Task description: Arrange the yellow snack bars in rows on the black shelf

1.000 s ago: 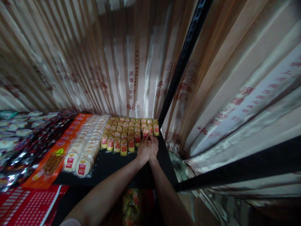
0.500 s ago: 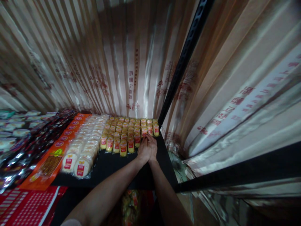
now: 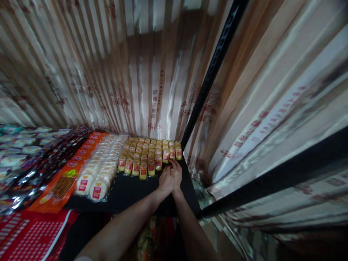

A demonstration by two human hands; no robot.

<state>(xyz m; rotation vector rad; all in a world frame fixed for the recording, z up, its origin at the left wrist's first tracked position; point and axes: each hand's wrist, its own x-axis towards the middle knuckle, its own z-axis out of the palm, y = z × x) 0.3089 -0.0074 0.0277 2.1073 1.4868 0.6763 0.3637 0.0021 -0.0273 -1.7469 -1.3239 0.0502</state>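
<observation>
Many stubby, rounded, glossy plastic-wrapped yellow packets point(image 3: 150, 159) near bare fingers point(image 3: 175, 165)

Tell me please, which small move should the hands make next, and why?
I would perhaps draw the rightmost yellow packs slightly nearer with the right hand: their front edge sits farther back on the black shelf than the middle packs, and this hand is near them, with the left hand close beside it. Whether either hand touches a pack is unclear.
</observation>
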